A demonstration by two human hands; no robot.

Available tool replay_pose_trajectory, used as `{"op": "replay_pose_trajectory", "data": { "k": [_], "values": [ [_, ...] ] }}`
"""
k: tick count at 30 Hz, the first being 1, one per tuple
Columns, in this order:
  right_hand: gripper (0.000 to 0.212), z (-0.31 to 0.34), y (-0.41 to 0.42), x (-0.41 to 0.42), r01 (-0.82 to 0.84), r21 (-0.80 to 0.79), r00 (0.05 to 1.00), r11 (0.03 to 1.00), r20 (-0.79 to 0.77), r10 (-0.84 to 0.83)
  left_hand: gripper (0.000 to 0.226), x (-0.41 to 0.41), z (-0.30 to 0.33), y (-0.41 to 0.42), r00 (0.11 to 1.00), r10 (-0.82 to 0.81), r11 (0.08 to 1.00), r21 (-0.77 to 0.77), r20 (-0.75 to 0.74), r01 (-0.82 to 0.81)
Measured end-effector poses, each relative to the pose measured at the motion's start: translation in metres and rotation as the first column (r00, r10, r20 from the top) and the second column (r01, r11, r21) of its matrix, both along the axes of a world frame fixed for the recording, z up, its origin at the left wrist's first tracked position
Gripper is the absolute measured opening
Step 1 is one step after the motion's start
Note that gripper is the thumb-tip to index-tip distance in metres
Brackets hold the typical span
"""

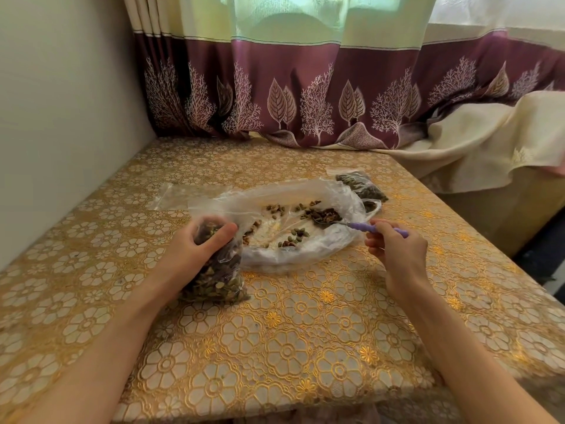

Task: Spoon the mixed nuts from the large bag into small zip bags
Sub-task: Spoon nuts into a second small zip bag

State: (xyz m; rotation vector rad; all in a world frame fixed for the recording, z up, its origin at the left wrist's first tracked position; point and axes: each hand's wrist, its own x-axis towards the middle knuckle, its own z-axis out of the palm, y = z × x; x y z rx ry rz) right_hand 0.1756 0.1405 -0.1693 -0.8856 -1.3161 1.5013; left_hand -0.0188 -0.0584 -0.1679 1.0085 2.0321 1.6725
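Note:
A large clear plastic bag lies open in the middle of the table, with small scattered piles of mixed nuts inside. My left hand grips the neck of a small zip bag that is nearly full of nuts and stands at the big bag's left edge. My right hand pinches the purple handle of a spoon. The spoon's bowl rests inside the large bag under a heap of nuts.
A filled small zip bag lies behind the large bag on the right. A flat clear zip bag lies at the back left. A wall runs along the left, a curtain hangs behind, and the table's right edge drops beside cream cloth.

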Motion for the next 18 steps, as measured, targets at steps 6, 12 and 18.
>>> {"op": "replay_pose_trajectory", "data": {
  "k": [6,12,18],
  "values": [
    [0.014,0.005,-0.007,0.004,-0.03,0.037,0.999,0.999,-0.024,0.03,0.034,0.001,0.0,-0.001,1.0,0.002,1.0,0.025,0.013,-0.002],
    [0.015,0.012,-0.013,0.009,-0.106,0.044,0.991,0.993,-0.072,0.109,0.036,0.0,0.0,0.001,1.0,-0.016,1.0,0.021,0.026,0.015],
    [0.012,0.032,-0.024,0.005,-0.22,0.091,0.961,0.971,-0.153,0.232,0.037,-0.001,0.0,0.0,0.999,-0.024,1.0,0.018,0.044,0.023]
  ]
}}
